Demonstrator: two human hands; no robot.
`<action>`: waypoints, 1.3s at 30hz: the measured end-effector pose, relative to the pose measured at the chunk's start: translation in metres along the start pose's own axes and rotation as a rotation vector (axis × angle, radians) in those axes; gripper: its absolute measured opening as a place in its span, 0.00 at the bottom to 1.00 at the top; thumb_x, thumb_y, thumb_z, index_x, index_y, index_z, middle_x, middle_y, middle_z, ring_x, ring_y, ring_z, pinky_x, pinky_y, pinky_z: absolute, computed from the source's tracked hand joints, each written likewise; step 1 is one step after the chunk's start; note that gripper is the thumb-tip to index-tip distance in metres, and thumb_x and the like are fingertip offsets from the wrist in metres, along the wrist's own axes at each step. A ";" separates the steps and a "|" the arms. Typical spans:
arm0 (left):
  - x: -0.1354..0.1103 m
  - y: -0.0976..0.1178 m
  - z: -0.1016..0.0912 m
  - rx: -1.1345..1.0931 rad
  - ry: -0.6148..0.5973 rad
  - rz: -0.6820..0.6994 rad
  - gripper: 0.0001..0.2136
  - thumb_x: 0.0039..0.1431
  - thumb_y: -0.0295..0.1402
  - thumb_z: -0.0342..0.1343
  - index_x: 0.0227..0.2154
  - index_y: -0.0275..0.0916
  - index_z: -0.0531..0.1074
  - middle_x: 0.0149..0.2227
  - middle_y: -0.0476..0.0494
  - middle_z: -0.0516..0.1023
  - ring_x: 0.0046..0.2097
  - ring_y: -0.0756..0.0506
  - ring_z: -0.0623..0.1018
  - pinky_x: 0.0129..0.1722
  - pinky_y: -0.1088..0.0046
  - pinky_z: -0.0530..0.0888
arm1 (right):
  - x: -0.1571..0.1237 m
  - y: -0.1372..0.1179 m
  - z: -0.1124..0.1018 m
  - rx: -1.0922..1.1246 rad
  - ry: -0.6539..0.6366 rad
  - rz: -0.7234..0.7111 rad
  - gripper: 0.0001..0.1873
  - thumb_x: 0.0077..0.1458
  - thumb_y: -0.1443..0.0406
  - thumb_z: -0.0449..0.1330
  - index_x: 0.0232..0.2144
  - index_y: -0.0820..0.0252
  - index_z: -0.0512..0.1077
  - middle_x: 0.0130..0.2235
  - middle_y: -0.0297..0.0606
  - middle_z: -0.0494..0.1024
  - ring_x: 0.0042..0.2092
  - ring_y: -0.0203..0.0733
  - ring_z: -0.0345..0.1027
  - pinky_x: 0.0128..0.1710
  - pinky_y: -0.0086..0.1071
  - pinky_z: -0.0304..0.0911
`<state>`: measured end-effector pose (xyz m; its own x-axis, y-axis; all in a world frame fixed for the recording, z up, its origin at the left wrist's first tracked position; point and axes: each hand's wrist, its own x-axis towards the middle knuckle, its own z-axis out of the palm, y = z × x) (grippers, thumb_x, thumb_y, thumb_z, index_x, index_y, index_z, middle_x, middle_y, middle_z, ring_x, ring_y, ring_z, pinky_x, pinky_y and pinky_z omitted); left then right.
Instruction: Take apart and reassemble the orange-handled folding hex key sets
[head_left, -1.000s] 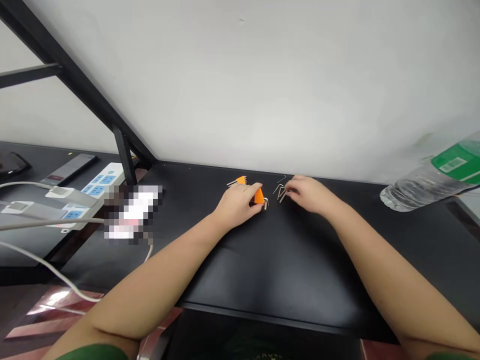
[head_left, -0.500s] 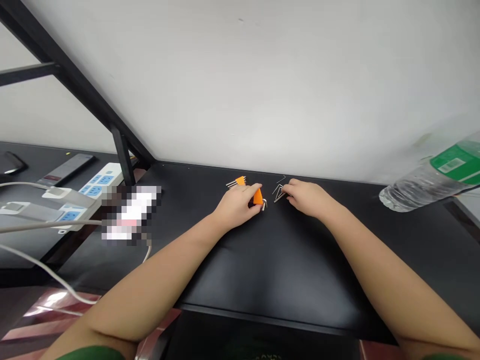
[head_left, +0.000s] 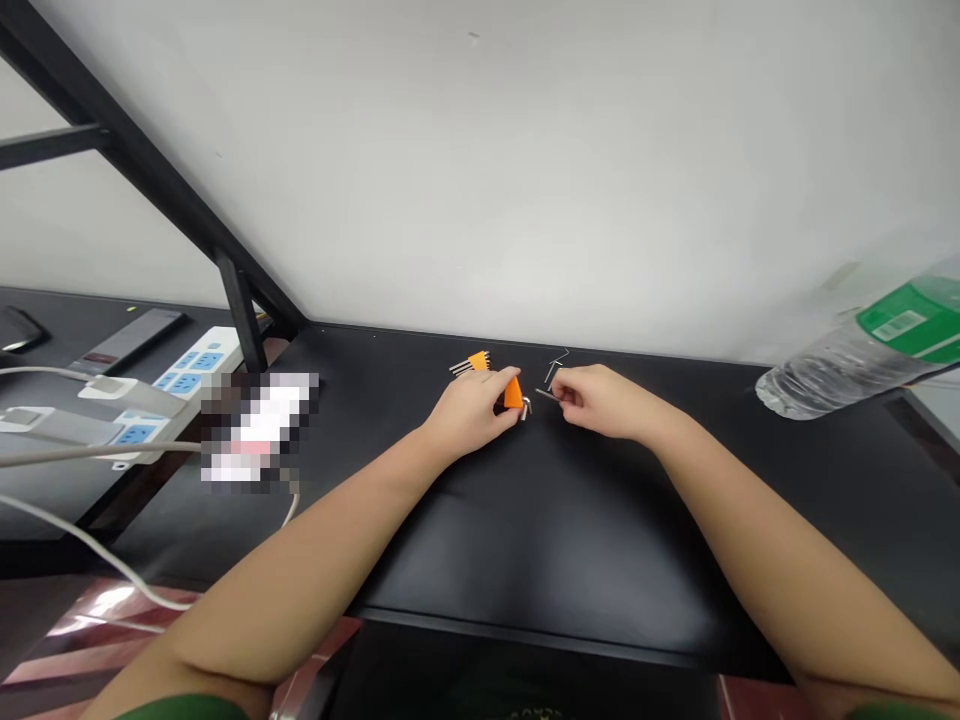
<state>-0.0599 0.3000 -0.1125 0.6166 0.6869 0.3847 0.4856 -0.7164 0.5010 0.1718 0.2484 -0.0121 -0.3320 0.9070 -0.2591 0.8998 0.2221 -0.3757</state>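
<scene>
Diffuse, middling light; soft glare toward front edge of desk [head_left: 540, 560]; mosaic patch [head_left: 262, 425] near left edge; wide-lens stretch on bottle [head_left: 810, 380], right edge.

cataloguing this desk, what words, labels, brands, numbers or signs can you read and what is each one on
No text can be read clearly.
Green label on plastic bottle: barcode, any digits too small to read.
Black item at bottom edge: lettering, too blurred and cut off.
Pixelated patch at left: nothing readable.
</scene>
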 end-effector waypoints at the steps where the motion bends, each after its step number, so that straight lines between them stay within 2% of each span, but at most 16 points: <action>1: 0.000 0.000 0.000 0.000 0.002 -0.001 0.25 0.58 0.36 0.64 0.58 0.39 0.71 0.43 0.41 0.83 0.46 0.38 0.82 0.50 0.59 0.79 | 0.000 -0.002 0.000 0.036 0.034 -0.043 0.07 0.53 0.73 0.57 0.32 0.57 0.70 0.32 0.33 0.74 0.32 0.37 0.65 0.33 0.31 0.58; 5: -0.001 0.000 0.001 -0.002 0.018 0.012 0.24 0.58 0.37 0.64 0.57 0.39 0.72 0.43 0.40 0.83 0.46 0.38 0.82 0.52 0.59 0.79 | 0.000 -0.005 0.003 0.049 0.108 -0.136 0.09 0.58 0.73 0.56 0.35 0.58 0.74 0.35 0.36 0.74 0.35 0.37 0.66 0.37 0.31 0.61; 11: 0.000 0.001 0.000 0.001 0.020 0.031 0.23 0.57 0.37 0.65 0.55 0.36 0.74 0.43 0.39 0.83 0.47 0.37 0.83 0.52 0.58 0.79 | -0.001 -0.005 0.007 -0.053 0.135 -0.188 0.12 0.64 0.73 0.55 0.40 0.59 0.78 0.38 0.40 0.74 0.37 0.39 0.68 0.38 0.32 0.63; 16: 0.000 0.005 0.000 -0.018 0.020 0.096 0.20 0.57 0.38 0.65 0.51 0.38 0.76 0.44 0.40 0.84 0.48 0.38 0.83 0.53 0.59 0.78 | -0.007 -0.022 0.008 -0.155 0.130 -0.192 0.12 0.65 0.73 0.54 0.39 0.60 0.78 0.41 0.42 0.74 0.36 0.39 0.68 0.37 0.33 0.63; 19: 0.000 0.011 -0.002 -0.049 0.021 0.112 0.17 0.56 0.36 0.65 0.48 0.40 0.76 0.44 0.42 0.84 0.48 0.39 0.83 0.53 0.60 0.77 | -0.008 -0.033 0.011 -0.085 0.115 -0.179 0.11 0.62 0.74 0.54 0.37 0.60 0.76 0.40 0.40 0.72 0.36 0.38 0.67 0.38 0.33 0.64; 21: 0.000 0.014 -0.004 -0.059 0.021 0.106 0.14 0.55 0.35 0.65 0.45 0.40 0.77 0.41 0.44 0.84 0.46 0.40 0.83 0.51 0.61 0.77 | -0.006 -0.035 0.013 0.054 0.138 -0.160 0.11 0.58 0.75 0.55 0.39 0.59 0.73 0.40 0.38 0.73 0.36 0.38 0.67 0.38 0.33 0.64; 24: 0.000 0.014 -0.006 -0.067 0.059 0.097 0.15 0.56 0.35 0.64 0.46 0.39 0.76 0.41 0.43 0.83 0.44 0.41 0.83 0.50 0.62 0.77 | -0.002 -0.030 0.012 0.286 0.179 -0.092 0.10 0.54 0.74 0.57 0.38 0.58 0.71 0.39 0.35 0.74 0.35 0.37 0.69 0.36 0.32 0.65; 27: 0.000 0.011 -0.006 -0.069 0.093 0.092 0.18 0.57 0.37 0.64 0.50 0.39 0.75 0.43 0.42 0.84 0.46 0.41 0.83 0.52 0.62 0.77 | 0.002 -0.023 0.011 0.385 0.179 -0.033 0.07 0.56 0.72 0.57 0.37 0.58 0.73 0.36 0.34 0.75 0.34 0.36 0.69 0.36 0.32 0.65; 35: -0.001 0.008 0.001 -0.065 0.138 0.146 0.19 0.59 0.38 0.63 0.52 0.39 0.75 0.44 0.41 0.84 0.47 0.40 0.83 0.52 0.61 0.78 | 0.005 -0.018 0.014 0.303 0.118 -0.024 0.10 0.58 0.71 0.56 0.31 0.58 0.77 0.33 0.33 0.78 0.33 0.35 0.69 0.36 0.31 0.63; 39: -0.001 0.007 -0.001 -0.051 0.120 0.127 0.20 0.59 0.36 0.63 0.53 0.39 0.74 0.44 0.41 0.84 0.46 0.40 0.83 0.52 0.61 0.78 | 0.006 0.006 0.006 0.157 0.158 -0.009 0.09 0.60 0.69 0.57 0.36 0.57 0.78 0.39 0.36 0.80 0.37 0.39 0.72 0.40 0.33 0.65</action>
<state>-0.0578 0.2942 -0.1091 0.5911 0.6030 0.5357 0.3742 -0.7933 0.4802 0.1738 0.2528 -0.0213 -0.2802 0.9528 -0.1171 0.8377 0.1832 -0.5144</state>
